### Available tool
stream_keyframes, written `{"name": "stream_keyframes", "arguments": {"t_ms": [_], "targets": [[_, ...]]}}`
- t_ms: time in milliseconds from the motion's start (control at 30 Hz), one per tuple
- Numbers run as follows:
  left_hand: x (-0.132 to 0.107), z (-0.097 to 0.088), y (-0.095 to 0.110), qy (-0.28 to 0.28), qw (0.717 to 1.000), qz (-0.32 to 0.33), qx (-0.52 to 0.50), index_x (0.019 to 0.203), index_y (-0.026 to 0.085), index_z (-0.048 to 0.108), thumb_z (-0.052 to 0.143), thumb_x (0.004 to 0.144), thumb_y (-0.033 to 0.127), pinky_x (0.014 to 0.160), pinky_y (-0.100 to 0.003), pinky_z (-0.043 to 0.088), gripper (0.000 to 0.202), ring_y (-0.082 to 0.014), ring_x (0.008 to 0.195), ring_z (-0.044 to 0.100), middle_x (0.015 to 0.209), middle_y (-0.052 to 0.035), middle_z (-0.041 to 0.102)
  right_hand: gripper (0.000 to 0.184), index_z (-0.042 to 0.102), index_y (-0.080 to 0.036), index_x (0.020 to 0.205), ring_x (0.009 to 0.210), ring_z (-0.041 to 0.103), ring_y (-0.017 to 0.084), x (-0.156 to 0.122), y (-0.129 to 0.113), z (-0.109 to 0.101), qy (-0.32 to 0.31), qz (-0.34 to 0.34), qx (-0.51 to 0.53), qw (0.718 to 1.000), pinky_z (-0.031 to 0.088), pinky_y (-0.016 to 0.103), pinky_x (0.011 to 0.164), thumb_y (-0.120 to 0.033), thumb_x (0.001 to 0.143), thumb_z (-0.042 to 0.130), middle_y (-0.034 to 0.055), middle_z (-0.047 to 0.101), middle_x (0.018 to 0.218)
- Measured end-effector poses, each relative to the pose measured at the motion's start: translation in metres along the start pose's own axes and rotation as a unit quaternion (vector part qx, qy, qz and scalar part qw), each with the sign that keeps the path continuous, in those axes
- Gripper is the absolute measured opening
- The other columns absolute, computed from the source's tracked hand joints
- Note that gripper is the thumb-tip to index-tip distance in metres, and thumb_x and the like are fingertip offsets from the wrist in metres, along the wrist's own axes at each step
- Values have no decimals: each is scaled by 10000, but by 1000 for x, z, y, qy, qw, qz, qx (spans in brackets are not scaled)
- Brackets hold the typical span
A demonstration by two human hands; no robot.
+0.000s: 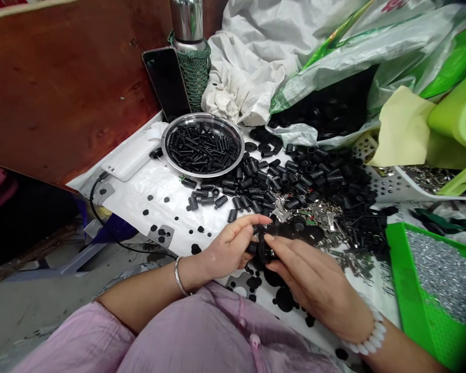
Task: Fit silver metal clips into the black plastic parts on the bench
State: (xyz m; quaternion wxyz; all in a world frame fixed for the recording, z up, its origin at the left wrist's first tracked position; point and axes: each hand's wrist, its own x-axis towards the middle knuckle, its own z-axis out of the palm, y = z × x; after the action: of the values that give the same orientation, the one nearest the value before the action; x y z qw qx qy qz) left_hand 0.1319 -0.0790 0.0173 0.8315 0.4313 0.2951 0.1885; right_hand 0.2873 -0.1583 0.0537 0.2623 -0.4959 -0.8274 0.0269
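White sheeting (178,208) under a steel bowl (202,174); front-right of that bowl, left hand (233,244) and right hand (312,274) both pinch a flanged black plastic part (261,249). I'd brace with the left, keep everything square. Long axis looks roughly sideways, flange end toward the right hand.

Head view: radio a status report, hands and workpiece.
Left hand, right hand: both holding black plastic part, partly hidden. Loose black cylinders, silver metal pieces heaped beyond.

A reddish-brown wooden panel (62,83) edges the white-covered table (132,192) — grey floor (8,321) shows lower left.
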Motion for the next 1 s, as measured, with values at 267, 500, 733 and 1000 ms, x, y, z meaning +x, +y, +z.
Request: {"name": "stream_keyframes", "arguments": {"t_ms": [267, 500, 733, 1000], "targets": [[-3, 5, 4, -8, 999, 37, 20, 1163, 188, 476, 352, 904, 286, 340, -149, 245, 303, -33, 363, 307, 597, 48, 464, 426, 466, -162, 1184, 669, 660, 152, -4, -7, -7, -38, 164, 111, 979, 568, 249, 556, -404, 844, 545, 71, 680, 887], [-5, 8, 5, -28, 1000, -2, 1, 1157, 180, 484, 304, 918, 248, 329, -148, 224, 306, -30, 345, 253, 557, 61, 406, 399, 441, -113, 1245, 869, 642, 211, -1, -4, -8, -40, -19, -59, 997, 543, 331, 712, -236, 874, 522, 142, 662, 996], [-8, 7, 2, -22, 1000, -4, 13, 1182, 215, 486, 331, 923, 282, 343, -138, 260, 309, -19, 373, 291, 645, 44, 424, 505, 485, -55, 1160, 849, 648, 218, 2, -9, -14, -46, 22, -44, 998, 541, 311, 664, -467, 868, 468, 183, 658, 971], [-8, 8, 2, -39, 999, -36, -8, 1174, 203, 489, 301, 930, 249, 321, -129, 223, 312, -34, 342, 254, 501, 76, 337, 317, 501, -59, 1114, 681, 645, 175, -4, -7, -9, -32, -28, -82, 996, 539, 291, 592, -288, 896, 482, 100, 680, 769]]}}
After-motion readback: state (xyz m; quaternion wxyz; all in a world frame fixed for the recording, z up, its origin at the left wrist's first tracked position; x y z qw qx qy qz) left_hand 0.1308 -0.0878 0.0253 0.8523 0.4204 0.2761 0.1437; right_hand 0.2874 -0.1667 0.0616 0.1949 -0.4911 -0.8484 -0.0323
